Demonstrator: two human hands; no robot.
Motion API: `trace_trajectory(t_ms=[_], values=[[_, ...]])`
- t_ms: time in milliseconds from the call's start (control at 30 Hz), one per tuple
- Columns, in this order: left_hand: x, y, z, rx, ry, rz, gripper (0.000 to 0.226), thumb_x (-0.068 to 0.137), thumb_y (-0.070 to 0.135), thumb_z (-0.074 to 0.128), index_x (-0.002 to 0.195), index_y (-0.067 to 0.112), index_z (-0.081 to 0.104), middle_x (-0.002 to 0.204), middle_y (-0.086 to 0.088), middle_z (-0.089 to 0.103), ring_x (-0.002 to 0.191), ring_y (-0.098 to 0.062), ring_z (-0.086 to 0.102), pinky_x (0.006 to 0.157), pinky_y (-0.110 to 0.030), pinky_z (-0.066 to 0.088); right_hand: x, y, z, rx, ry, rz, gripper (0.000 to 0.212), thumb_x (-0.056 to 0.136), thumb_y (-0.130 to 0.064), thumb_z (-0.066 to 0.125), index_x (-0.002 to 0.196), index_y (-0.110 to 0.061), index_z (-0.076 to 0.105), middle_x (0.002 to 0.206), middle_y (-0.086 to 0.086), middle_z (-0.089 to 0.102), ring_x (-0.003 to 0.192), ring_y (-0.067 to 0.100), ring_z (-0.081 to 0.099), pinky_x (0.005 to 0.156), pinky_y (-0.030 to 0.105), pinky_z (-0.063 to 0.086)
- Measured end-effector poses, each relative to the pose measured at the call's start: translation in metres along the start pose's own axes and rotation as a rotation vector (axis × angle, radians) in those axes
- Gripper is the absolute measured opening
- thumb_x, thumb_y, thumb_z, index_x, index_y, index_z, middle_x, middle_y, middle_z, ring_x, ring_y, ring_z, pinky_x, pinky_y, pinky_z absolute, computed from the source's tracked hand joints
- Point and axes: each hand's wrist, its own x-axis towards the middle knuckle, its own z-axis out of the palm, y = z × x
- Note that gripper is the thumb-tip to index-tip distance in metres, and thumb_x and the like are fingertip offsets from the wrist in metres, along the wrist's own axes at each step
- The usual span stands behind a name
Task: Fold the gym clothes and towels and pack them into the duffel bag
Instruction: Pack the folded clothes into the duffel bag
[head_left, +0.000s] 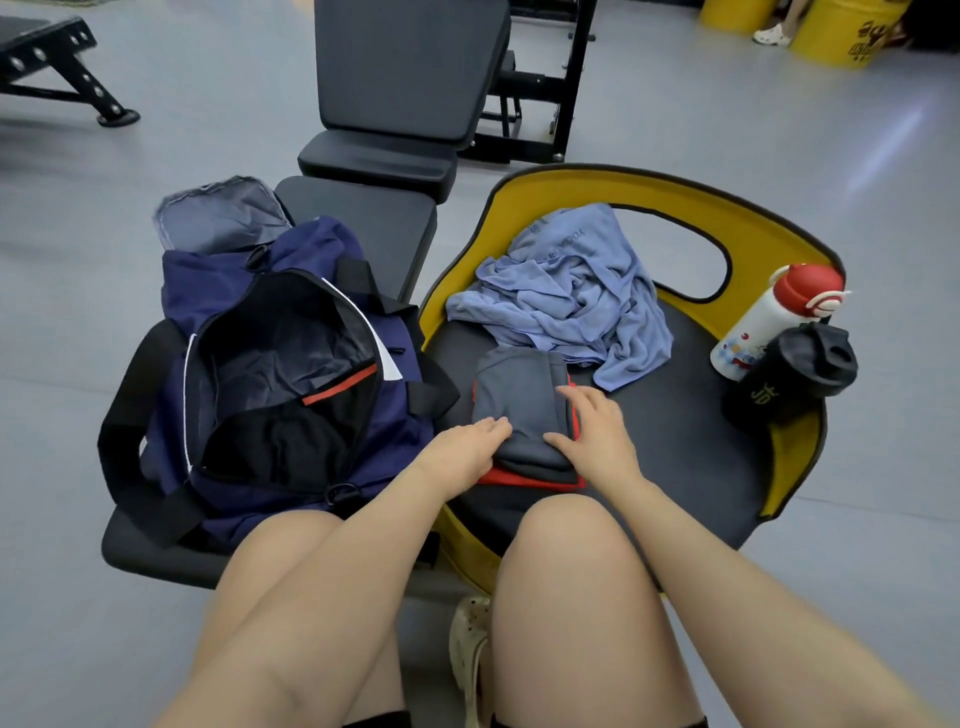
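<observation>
Pressing the folded grey garment (519, 410) flat on the round surface (675, 441).
Left hand (467, 441) and right hand (592, 431) lie flat, fingers straight, steadying its folds; the open duffel bag (280, 374) waits at nine o'clock, the crumpled towel (566, 296) at twelve.

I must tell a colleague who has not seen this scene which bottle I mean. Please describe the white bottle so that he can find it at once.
Find the round black seat with the yellow rim on the right of the navy duffel bag. At its far right edge two bottles stand together. The white bottle is the taller, pale one with a red cap and small coloured prints, just behind the black shaker bottle.
</observation>
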Motion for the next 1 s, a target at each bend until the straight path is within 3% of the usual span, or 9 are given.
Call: trace_trajectory(t_ms=[67,167,233,333,433,533,767,900,1000], values=[[0.003,-0.005,-0.003,-0.171,0.050,-0.024,0.038,0.091,0.008,0.045,0.130,0.009,0.043,0.130,-0.012,0.053,0.111,-0.033,0.055,0.090,-0.041,0.041,-0.001,-0.007,-0.005,-0.008,-0.077,-0.213,0.042,0.086,-0.043,0.065,0.122,-0.022,0.061,0.126,-0.006,0.055,0.121,0.016,0.045,0.099,0.034,0.041],[0.004,-0.011,-0.006,-0.418,0.171,-0.039,0.031,0.090,0.010,0.050,0.121,0.012,0.052,0.115,-0.009,0.061,0.105,-0.027,0.057,0.088,-0.037,0.043,0.001,-0.013,-0.012,-0.197,-0.284,-0.313,0.060,0.079,-0.059,0.064,0.127,-0.024,0.056,0.123,-0.008,0.055,0.114,0.013,0.049,0.093,0.032,0.043],[0.003,-0.010,-0.007,-0.540,0.219,-0.049,0.029,0.090,0.009,0.050,0.118,0.014,0.055,0.108,-0.008,0.063,0.099,-0.024,0.058,0.085,-0.034,0.044,0.005,-0.016,-0.015,-0.372,-0.246,-0.402,0.061,0.084,-0.044,0.066,0.137,-0.022,0.045,0.128,-0.004,0.052,0.116,0.019,0.049,0.090,0.032,0.041],[0.001,-0.007,-0.012,-0.670,0.298,-0.071,0.027,0.090,0.009,0.049,0.114,0.019,0.054,0.102,-0.002,0.062,0.092,-0.020,0.058,0.080,-0.032,0.044,0.009,-0.021,-0.023,-0.374,-0.172,-0.418,0.049,0.087,-0.028,0.058,0.134,-0.023,0.046,0.121,-0.003,0.057,0.110,0.020,0.053,0.082,0.033,0.042],[-0.002,-0.004,-0.020,-0.793,0.349,-0.112,0.030,0.091,0.010,0.049,0.120,0.018,0.050,0.102,0.005,0.059,0.088,-0.014,0.054,0.074,-0.022,0.038,0.010,-0.025,-0.032,-0.244,-0.215,-0.400,0.035,0.087,-0.030,0.059,0.120,-0.022,0.051,0.109,-0.005,0.060,0.099,0.020,0.056,0.075,0.034,0.043],[0.000,-0.007,-0.017,-0.952,0.241,-0.163,0.040,0.088,0.008,0.057,0.126,0.014,0.046,0.116,0.001,0.056,0.102,-0.013,0.051,0.077,-0.014,0.034,0.013,-0.022,-0.033,-0.146,-0.305,-0.314,0.025,0.091,-0.031,0.057,0.112,-0.017,0.051,0.103,-0.001,0.062,0.094,0.026,0.057,0.077,0.038,0.043],[0.016,-0.013,0.008,-0.918,0.243,-0.427,0.046,0.088,0.036,0.064,0.127,0.014,0.051,0.122,-0.010,0.045,0.110,-0.025,0.051,0.099,-0.033,0.041,0.038,-0.026,-0.029,-0.076,-0.401,-0.125,0.044,0.096,-0.036,0.052,0.136,-0.022,0.041,0.123,0.007,0.058,0.115,0.029,0.050,0.091,0.035,0.038],[0.023,-0.003,0.001,-1.312,0.102,-0.534,0.046,0.093,0.040,0.055,0.132,0.023,0.038,0.122,-0.003,0.049,0.103,-0.026,0.060,0.082,-0.034,0.054,0.055,-0.020,-0.020,0.011,-0.348,-0.037,0.048,0.095,-0.034,0.055,0.141,-0.022,0.045,0.131,0.008,0.051,0.127,0.024,0.044,0.102,0.029,0.031],[0.030,0.004,-0.005,-1.605,0.103,-0.594,0.036,0.094,0.033,0.056,0.123,0.025,0.036,0.125,0.000,0.048,0.112,-0.027,0.057,0.089,-0.034,0.048,0.062,-0.019,-0.012,0.047,-0.313,0.023,0.048,0.095,-0.034,0.057,0.140,-0.023,0.047,0.141,0.007,0.048,0.132,0.023,0.040,0.108,0.031,0.030]])
